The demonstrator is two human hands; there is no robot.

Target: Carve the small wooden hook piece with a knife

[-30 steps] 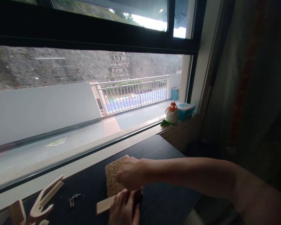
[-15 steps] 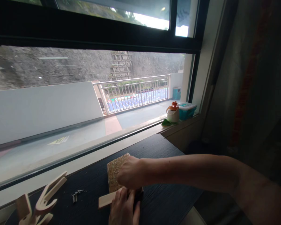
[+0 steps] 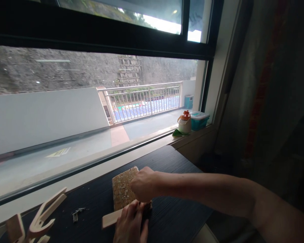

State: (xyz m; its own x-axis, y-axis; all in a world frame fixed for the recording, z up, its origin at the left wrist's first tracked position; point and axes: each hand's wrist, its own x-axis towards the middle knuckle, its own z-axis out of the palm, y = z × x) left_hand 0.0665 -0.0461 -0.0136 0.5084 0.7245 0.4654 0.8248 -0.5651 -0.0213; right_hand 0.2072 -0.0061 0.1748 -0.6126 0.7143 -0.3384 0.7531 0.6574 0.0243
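My left hand point(image 3: 130, 222) presses a pale wooden strip point(image 3: 110, 218) down along the near edge of a worn, scratched wooden board point(image 3: 122, 190). Its fingers close over the strip, whose left end sticks out. Just beyond it, my right hand point(image 3: 145, 185) is curled into a fist over the board's right side, close to the left fingertips. Whatever the right hand grips is hidden by the fist. The board lies flat on a dark table point(image 3: 174, 168).
Small metal pins or screws point(image 3: 77, 214) lie left of the board. Further left are curved wooden pieces point(image 3: 42, 221). On the window sill stand a white jug with an orange top point(image 3: 184, 123), a teal box point(image 3: 199, 121) and a green item point(image 3: 178, 133).
My right fist has shifted a little to the right over the board, uncovering more of its surface. My left hand stays on the strip. The whole view has shifted slightly.
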